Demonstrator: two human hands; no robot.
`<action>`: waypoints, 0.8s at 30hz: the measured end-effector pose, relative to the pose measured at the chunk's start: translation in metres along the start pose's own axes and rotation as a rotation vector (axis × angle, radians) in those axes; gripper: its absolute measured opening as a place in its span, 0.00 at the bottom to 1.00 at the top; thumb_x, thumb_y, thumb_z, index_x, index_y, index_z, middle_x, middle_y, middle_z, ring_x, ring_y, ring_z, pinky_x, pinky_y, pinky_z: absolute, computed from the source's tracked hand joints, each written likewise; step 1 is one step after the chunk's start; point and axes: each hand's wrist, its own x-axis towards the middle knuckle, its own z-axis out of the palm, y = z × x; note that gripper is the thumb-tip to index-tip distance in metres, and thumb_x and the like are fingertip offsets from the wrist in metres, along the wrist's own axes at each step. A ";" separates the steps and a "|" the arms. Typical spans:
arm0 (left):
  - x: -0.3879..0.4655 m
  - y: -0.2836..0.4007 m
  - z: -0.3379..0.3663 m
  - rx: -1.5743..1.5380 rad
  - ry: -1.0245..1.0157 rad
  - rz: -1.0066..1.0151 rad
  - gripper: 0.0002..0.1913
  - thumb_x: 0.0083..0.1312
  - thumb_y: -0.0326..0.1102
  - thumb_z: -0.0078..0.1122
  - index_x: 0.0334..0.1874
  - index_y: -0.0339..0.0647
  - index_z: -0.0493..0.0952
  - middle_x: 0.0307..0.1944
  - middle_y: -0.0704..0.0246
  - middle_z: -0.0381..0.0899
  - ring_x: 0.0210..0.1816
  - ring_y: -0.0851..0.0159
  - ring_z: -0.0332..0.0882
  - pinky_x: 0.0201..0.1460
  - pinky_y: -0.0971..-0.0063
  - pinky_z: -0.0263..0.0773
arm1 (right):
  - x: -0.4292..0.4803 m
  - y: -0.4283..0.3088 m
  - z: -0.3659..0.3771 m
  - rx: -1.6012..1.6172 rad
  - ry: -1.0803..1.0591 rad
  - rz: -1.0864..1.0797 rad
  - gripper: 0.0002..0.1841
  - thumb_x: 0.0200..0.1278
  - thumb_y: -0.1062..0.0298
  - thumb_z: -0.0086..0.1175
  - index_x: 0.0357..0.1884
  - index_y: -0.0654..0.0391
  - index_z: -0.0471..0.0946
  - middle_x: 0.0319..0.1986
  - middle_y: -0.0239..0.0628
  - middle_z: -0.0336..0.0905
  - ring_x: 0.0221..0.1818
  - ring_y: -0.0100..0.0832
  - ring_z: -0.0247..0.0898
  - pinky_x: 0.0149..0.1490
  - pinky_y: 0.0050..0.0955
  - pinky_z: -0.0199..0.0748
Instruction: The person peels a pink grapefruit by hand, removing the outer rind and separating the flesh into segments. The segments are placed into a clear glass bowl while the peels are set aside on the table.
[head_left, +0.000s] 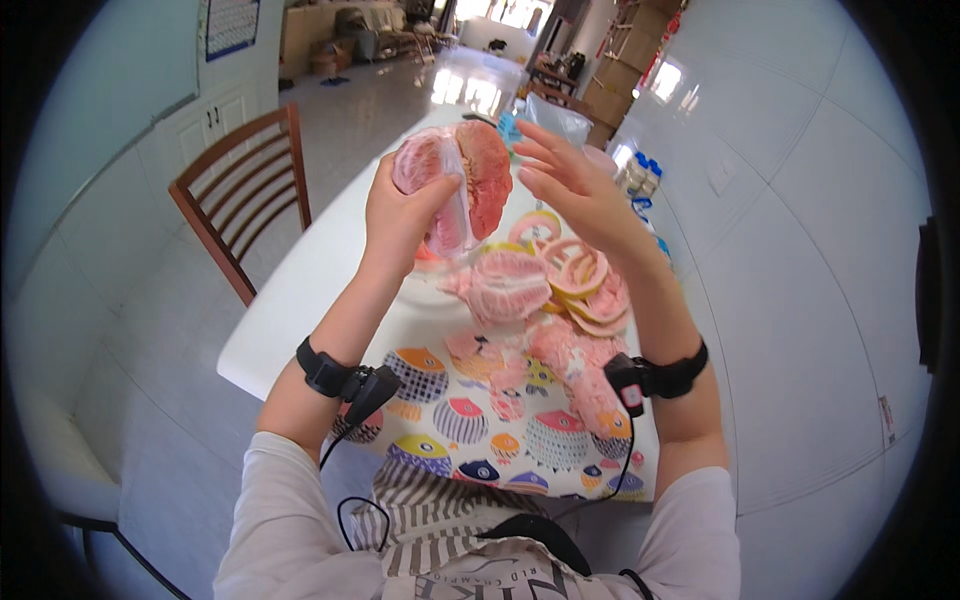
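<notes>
My left hand (401, 214) grips a large piece of peeled pink pomelo (450, 187) above the table. One side of it shows bare red flesh, while pale membrane covers the rest. My right hand (574, 184) is raised just right of the fruit, fingers apart and holding nothing. Below lies another peeled pomelo piece (510, 285), still in its membrane. Rings of yellow-edged pomelo rind (577, 270) are heaped to its right. Torn pink pith (581, 367) is scattered nearer to me.
A fish-patterned mat (461, 420) covers the near end of the white table (300, 300). A wooden chair (247, 195) stands at the left side. Bottles with blue caps (641, 174) and a clear plastic bag (559, 120) are beyond my right hand. Cables hang from both wrist straps.
</notes>
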 end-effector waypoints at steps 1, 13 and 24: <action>0.009 0.001 -0.002 0.068 0.020 0.014 0.27 0.55 0.34 0.71 0.57 0.34 0.73 0.48 0.63 0.80 0.49 0.68 0.79 0.53 0.73 0.74 | 0.020 0.008 0.011 -0.014 0.025 -0.083 0.33 0.71 0.52 0.57 0.74 0.51 0.64 0.66 0.44 0.70 0.67 0.37 0.67 0.65 0.34 0.68; 0.083 0.008 -0.028 0.383 0.160 0.173 0.29 0.50 0.38 0.72 0.55 0.38 0.76 0.48 0.62 0.83 0.49 0.63 0.82 0.54 0.71 0.75 | 0.139 0.063 0.094 0.311 0.311 -0.202 0.25 0.65 0.59 0.65 0.61 0.53 0.71 0.46 0.34 0.76 0.47 0.27 0.73 0.53 0.27 0.74; 0.108 -0.019 -0.068 0.505 -0.010 -0.048 0.28 0.56 0.45 0.68 0.54 0.32 0.76 0.45 0.62 0.81 0.43 0.68 0.80 0.49 0.75 0.74 | 0.143 0.093 0.116 0.194 0.231 -0.036 0.18 0.67 0.55 0.62 0.51 0.57 0.76 0.36 0.36 0.81 0.40 0.23 0.76 0.45 0.25 0.76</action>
